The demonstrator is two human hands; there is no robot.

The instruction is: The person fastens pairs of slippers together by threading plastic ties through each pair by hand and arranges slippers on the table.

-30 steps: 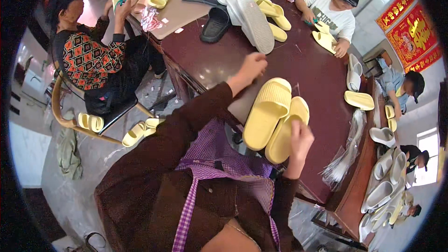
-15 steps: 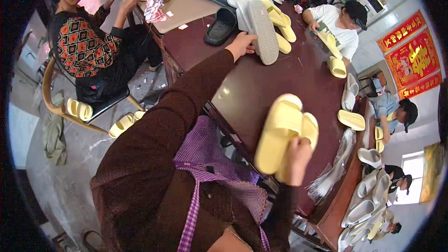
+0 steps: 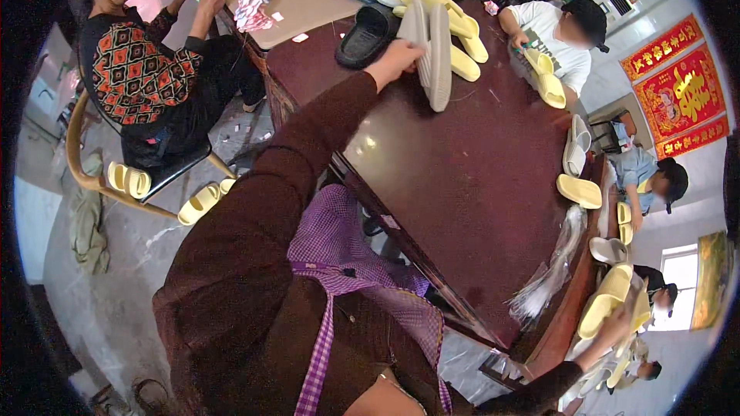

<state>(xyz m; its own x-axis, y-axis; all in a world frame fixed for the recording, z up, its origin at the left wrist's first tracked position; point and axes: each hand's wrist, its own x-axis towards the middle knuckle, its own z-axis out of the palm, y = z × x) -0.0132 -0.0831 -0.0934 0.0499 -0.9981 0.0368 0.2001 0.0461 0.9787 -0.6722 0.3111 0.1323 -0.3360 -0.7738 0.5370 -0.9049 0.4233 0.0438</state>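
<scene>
Left hand (image 3: 397, 60) clasps grey slippers (image 3: 439, 62), probably light, soft, best edge-held; right hand (image 3: 612, 331), beside yellow slipper (image 3: 607, 298), has unclear grip.

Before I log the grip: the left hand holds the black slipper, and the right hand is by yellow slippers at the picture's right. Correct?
Not quite: the left hand holds the grey slippers, as the head view shows. The right hand is by yellow slippers, as you said.
</scene>
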